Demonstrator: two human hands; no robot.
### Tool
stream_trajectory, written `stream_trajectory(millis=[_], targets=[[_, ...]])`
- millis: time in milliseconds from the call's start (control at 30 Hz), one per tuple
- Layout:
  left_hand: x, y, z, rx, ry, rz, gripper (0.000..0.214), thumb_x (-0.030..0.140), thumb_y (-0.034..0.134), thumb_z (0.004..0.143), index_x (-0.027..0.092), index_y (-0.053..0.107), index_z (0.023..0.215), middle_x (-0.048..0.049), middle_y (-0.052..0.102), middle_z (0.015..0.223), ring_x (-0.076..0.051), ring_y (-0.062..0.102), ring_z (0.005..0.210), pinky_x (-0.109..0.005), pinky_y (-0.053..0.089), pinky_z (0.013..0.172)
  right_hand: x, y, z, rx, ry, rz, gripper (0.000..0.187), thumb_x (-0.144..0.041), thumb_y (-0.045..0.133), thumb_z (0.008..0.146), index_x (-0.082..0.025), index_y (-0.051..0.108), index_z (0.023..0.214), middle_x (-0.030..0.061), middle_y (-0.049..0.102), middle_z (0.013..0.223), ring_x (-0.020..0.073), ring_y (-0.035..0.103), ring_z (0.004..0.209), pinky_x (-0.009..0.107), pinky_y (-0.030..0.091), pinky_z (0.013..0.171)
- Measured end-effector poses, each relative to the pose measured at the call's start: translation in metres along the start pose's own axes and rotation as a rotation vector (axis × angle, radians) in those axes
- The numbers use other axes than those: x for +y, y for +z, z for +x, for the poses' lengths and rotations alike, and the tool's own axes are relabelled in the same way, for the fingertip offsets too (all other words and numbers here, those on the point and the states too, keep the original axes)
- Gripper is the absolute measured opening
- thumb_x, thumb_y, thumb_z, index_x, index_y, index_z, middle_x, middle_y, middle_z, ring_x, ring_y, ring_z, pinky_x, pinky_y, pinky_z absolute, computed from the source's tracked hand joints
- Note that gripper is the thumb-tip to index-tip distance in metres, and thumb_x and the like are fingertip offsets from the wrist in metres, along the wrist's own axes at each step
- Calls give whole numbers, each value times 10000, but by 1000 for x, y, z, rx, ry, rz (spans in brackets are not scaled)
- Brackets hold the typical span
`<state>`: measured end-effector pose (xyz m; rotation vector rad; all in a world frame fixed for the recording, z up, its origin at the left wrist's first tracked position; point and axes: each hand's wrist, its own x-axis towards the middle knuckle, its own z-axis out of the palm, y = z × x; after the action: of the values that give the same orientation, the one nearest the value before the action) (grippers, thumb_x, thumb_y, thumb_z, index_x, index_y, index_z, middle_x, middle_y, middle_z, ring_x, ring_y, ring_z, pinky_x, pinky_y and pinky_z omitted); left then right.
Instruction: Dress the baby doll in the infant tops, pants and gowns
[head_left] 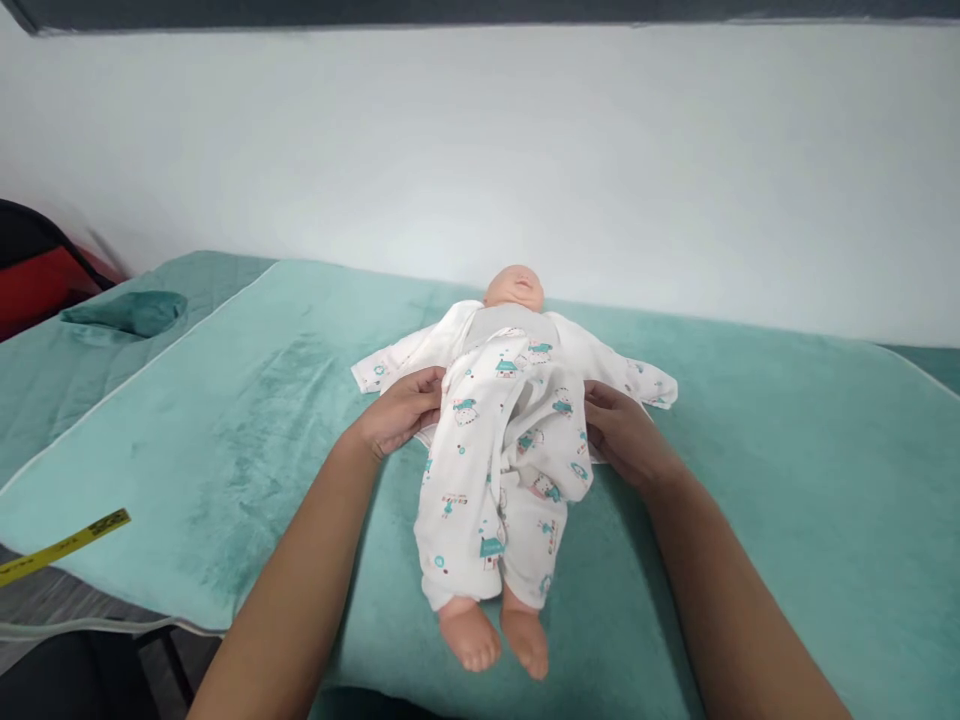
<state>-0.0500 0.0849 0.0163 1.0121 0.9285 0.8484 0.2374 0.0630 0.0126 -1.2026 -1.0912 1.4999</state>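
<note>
A baby doll [517,288] lies face up on a teal padded cover [285,400], its bare feet [470,634] towards me. It wears a white top [600,350] with sleeves spread to both sides, and white printed baby pants [469,450] over belly and legs. The pants are bunched and creased in the middle. At the waist's left side, my left hand [409,405] has its fingers closed at the pants' edge. Opposite it, my right hand [621,430] grips the right side, with its fingertips partly hidden by the cloth.
A white wall [480,150] rises right behind the doll's head. To the left lie a small teal pillow [131,313] and a red and black bag [37,265]. A yellow strip [64,548] crosses the cover's front left edge, near a dark chair [75,675].
</note>
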Motion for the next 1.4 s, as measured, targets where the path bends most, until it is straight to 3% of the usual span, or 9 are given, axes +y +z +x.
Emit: stream_trajectory(millis=[167,400,600,700,800,933,1067,1233,1400], targets=[[-6,9,2,114,40,-26,280,264,774,643,164,599,837,22,640,753,-99,576,669,-217,462,637,3,3,5,-13,11,68,285,-340,815,622,-222,565,692,-33,573,629,125,513,563,265,400,526],[-12,34,9,441,127,-67,307,289,760,583,179,488,674,73,485,559,-60,417,481,-185,296,455,4,23,10,190,-154,77,326,-310,776,607,-223,468,667,-75,477,564,94,397,488,248,320,466],[-10,41,11,342,86,-108,292,279,757,578,179,541,747,43,552,627,-97,487,530,-234,404,518,1,27,15,189,-216,45,262,-296,745,622,-242,531,762,-35,608,694,172,564,635,307,443,572],[-9,38,11,437,252,65,262,237,751,596,190,540,744,42,573,685,-106,519,622,-230,422,579,7,19,18,116,-263,81,234,-278,736,634,-245,573,799,-29,638,747,175,588,674,315,465,610],[-12,32,12,535,433,197,228,215,719,665,202,586,850,18,642,836,-126,585,779,-246,466,706,13,11,19,157,-300,-11,167,-258,705,675,-238,604,806,-28,624,741,159,575,680,304,464,634],[-16,21,15,456,514,382,177,291,637,810,209,673,963,-36,685,1027,-166,625,973,-310,486,895,14,6,16,284,-420,-255,130,-336,659,776,-240,632,859,13,652,902,186,602,864,351,491,804],[-14,14,21,343,619,555,216,310,588,868,222,691,1037,-52,660,1156,-181,617,1066,-324,492,940,8,6,19,216,-598,-320,148,-371,661,803,-249,635,882,51,593,1254,219,537,1195,384,429,1023],[-2,10,30,239,715,925,292,294,540,897,216,652,1155,-64,665,1184,-203,610,1093,-363,464,988,-14,2,33,32,-474,-421,153,-381,679,785,-237,642,821,34,465,1480,262,414,1367,429,313,1131],[12,12,40,235,679,1129,282,199,501,872,240,668,1095,-40,705,1074,-215,631,980,-347,444,931,-39,9,45,-82,-425,-606,131,-316,706,755,-240,614,700,27,527,1426,282,372,1395,444,286,1123]])
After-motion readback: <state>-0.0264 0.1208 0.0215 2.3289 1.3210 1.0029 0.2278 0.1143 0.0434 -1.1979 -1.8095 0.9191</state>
